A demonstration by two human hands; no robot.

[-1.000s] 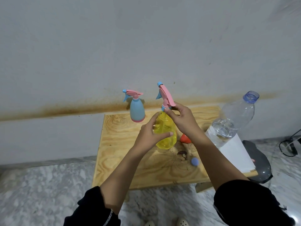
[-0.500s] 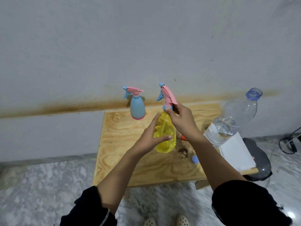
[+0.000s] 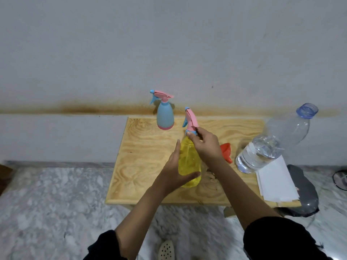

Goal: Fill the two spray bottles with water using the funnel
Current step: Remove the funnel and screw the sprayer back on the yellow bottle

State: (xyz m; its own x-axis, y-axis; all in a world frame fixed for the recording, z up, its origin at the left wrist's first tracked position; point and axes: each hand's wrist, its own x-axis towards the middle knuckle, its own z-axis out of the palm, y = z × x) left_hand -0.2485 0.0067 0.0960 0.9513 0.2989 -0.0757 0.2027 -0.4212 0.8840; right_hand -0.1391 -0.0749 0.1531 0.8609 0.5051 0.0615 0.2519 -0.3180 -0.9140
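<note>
Indoors — plywood table point(image 3: 146, 152), marble floor point(image 3: 56, 203), stained wall point(image 3: 169, 44)

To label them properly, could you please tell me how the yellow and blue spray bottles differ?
The yellow spray bottle is see-through; the blue spray bottle is opaque with a pink base. The left hand and right hand hold the yellow one; the blue one stands untouched. Both have pink trigger heads.
</note>
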